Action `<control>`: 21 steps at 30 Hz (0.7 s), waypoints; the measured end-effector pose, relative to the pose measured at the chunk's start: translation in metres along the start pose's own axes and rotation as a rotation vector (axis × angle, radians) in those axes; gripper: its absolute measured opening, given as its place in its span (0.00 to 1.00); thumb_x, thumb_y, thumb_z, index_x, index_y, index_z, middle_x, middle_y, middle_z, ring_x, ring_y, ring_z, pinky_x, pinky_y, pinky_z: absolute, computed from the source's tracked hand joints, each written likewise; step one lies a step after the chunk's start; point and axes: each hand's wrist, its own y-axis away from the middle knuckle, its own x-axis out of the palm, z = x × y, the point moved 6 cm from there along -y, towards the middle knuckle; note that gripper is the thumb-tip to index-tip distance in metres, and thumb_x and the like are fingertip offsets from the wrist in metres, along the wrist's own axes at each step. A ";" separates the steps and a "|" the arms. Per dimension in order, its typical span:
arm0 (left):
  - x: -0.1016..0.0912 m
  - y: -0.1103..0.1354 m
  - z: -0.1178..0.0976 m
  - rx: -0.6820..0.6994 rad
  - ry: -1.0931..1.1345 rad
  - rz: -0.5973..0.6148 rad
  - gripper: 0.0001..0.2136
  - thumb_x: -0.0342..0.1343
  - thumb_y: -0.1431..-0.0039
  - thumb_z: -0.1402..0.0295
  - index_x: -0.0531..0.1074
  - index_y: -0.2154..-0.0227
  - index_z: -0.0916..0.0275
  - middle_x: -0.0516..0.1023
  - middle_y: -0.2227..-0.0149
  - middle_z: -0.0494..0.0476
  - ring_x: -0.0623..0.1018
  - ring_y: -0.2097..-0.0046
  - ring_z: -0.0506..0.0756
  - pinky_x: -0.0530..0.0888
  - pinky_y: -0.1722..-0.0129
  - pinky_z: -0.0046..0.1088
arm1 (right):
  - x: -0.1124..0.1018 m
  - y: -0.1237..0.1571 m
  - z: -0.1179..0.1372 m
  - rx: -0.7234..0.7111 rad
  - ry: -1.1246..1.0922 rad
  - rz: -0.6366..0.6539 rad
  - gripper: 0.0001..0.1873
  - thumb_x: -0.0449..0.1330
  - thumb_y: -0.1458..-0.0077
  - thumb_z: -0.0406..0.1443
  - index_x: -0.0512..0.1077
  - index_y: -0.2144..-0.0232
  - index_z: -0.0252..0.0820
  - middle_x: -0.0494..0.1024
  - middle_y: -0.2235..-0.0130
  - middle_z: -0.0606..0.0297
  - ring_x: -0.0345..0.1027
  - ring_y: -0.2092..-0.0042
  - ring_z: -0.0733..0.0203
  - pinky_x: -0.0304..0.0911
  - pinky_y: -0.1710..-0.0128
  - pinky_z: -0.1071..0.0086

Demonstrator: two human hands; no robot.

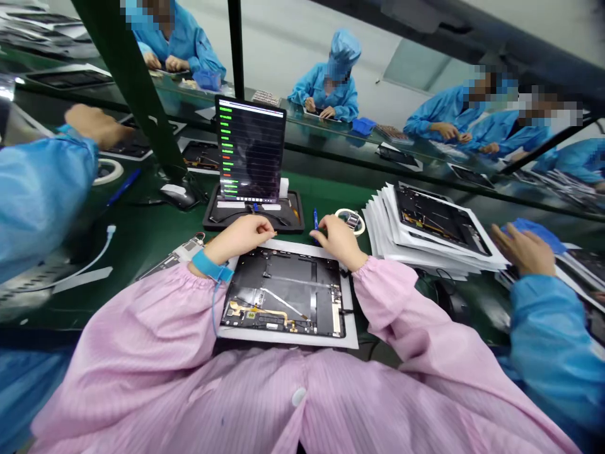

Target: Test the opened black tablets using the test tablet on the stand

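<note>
My left hand [243, 239], with a blue wrist strap [212, 266], is closed in a pinch above the far edge of an opened tablet housing [288, 293]. Whatever its fingertips hold is too small to make out. My right hand [343, 241] is at the far right corner of the housing, thumb and fingers closed at a blue pen [316, 218]. The black housing lies on a white sheet [351, 337] in front of me. Gold flex cables and a white strip show inside it.
Behind stands a lit tablet screen [250, 151] on a black tray [207, 221]. Tape rolls [360, 222], a mouse [178, 194] and stacked housings with paper [392, 243] lie around. Co-workers' blue sleeves [543, 328] reach in from both sides.
</note>
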 end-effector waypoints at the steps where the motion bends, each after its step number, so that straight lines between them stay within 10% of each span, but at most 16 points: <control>1: 0.000 0.000 0.000 0.002 -0.002 -0.001 0.13 0.53 0.48 0.59 0.74 0.70 0.65 0.78 0.72 0.56 0.74 0.70 0.53 0.69 0.70 0.27 | 0.001 0.006 0.008 -0.075 0.004 0.042 0.14 0.63 0.45 0.43 0.67 0.64 0.40 0.73 0.62 0.58 0.66 0.60 0.55 0.57 0.63 0.66; 11: -0.003 0.001 -0.002 0.017 0.023 -0.070 0.14 0.53 0.47 0.57 0.74 0.70 0.64 0.78 0.71 0.56 0.74 0.69 0.53 0.69 0.69 0.27 | 0.028 0.029 0.030 -0.186 -0.038 0.131 0.11 0.60 0.41 0.39 0.63 0.71 0.42 0.70 0.66 0.62 0.62 0.62 0.58 0.55 0.62 0.67; 21: -0.050 0.020 0.010 -0.125 0.439 -0.644 0.14 0.57 0.47 0.57 0.73 0.64 0.64 0.75 0.70 0.52 0.70 0.74 0.47 0.68 0.74 0.22 | 0.015 0.039 0.025 -0.087 -0.472 0.155 0.13 0.57 0.40 0.46 0.63 0.65 0.43 0.68 0.72 0.70 0.61 0.71 0.64 0.53 0.69 0.70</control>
